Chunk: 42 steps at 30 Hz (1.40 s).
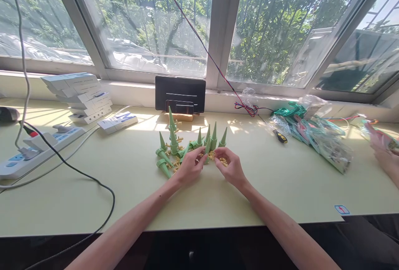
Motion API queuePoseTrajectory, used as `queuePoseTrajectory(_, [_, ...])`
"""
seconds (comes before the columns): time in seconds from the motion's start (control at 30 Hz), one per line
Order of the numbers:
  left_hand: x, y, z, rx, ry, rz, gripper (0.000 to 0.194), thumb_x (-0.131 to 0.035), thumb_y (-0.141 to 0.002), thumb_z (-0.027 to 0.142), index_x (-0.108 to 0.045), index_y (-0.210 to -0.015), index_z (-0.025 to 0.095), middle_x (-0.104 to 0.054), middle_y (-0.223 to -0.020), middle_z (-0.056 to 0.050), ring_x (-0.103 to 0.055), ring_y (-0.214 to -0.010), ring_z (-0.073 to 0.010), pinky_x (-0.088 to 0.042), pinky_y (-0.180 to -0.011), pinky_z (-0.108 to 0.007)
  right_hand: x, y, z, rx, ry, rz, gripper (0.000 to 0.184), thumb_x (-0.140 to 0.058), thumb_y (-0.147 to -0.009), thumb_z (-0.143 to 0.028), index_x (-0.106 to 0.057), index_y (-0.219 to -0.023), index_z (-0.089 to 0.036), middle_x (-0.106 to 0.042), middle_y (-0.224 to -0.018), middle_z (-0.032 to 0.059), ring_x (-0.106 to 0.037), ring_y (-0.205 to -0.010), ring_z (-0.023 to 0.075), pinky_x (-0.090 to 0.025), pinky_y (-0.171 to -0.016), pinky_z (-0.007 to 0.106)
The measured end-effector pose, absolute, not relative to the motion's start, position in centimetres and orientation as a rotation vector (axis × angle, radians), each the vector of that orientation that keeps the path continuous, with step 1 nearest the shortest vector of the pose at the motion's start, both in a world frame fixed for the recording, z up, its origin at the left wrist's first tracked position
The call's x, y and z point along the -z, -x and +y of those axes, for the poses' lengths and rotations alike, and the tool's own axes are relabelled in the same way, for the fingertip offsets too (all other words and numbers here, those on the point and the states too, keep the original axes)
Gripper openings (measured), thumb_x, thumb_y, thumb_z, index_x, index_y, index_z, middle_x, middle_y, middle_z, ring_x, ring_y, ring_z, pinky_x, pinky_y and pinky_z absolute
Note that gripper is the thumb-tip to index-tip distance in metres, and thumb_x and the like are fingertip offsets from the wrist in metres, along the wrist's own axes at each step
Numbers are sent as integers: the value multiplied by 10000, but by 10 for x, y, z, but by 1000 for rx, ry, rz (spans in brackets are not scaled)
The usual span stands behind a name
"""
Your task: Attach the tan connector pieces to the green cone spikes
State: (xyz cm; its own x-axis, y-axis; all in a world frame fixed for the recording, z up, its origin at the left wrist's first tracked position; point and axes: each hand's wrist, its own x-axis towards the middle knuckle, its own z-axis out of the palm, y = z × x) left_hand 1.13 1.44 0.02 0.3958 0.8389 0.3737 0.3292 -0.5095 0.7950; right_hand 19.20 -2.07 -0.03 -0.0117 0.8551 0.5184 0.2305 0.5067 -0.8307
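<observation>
Green cone: we hold one green cone in our left hand, pointing up, over the middle of the table.
Right hand: our right hand is curled just beside it, thumb and finger close; we cannot tell if they pinch anything.
Other cones: more green cones stand and lie close by, with little yellow sticks among them.
Table: we work on a pale yellow-green table, with sun patches near the window.
Behind: a black screen stands against the sill.
Left side: white boxes and a power strip.
Right side: a screwdriver, plastic bags and another person's hand.
Edge: the front edge runs under our arms.
Room: wide table stretches lie left and right of our hands.
</observation>
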Motion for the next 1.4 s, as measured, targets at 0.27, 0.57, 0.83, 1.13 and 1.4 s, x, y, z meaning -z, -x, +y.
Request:
queuePoseTrajectory(0.27, [0, -9, 11, -1087, -2203, 984, 452, -608, -901, 340, -553, -1316, 172, -658, -1171, -116, -647, -750, -146, -550, -546, -233, -1, -192, -21, -651, 999, -1544, 186, -625, -844, -217, -627, -1029, -203, -692, -892, 59, -690, -840, 210, -591, -790, 359])
queuePoseTrajectory(0.57, [-3, -12, 9, -1092, -2266, 951, 539, -637, -868, 312, -502, -1381, 215, -641, -1209, -94, -640, -864, -171, -522, -537, -215, -1, -190, -22, -687, 944, -1556, 188, -616, -858, -215, -630, -1045, -208, -711, -935, 61, -706, -885, 206, -604, -836, 362])
queuePoseTrajectory(0.83, [-3, -13, 7, -1054, -2253, 992, 492, -620, -871, 334, -531, -1331, 186, -654, -1168, -94, -617, -774, -152, -505, -534, -230, -2, -189, -23, -707, 940, -1554, 174, -615, -864, -214, -632, -1037, -202, -714, -952, 61, -706, -890, 198, -602, -843, 354])
queuePoseTrajectory(1.13, [-5, -13, 5, -1064, -2256, 981, 498, -631, -853, 307, -552, -1325, 170, -673, -1158, -102, -629, -786, -160, -507, -562, -238, -5, -187, -23, -766, 1020, -1538, 150, -643, -868, -295, -639, -983, -199, -728, -858, 54, -719, -777, 204, -611, -734, 340])
queuePoseTrajectory(1.4, [-4, -12, 5, -1017, -2265, 998, 517, -629, -852, 324, -552, -1336, 160, -681, -1168, -104, -628, -750, -151, -508, -567, -250, 0, -186, -21, -838, 991, -1547, 153, -616, -895, -307, -649, -988, -190, -737, -899, 70, -738, -801, 221, -614, -729, 350])
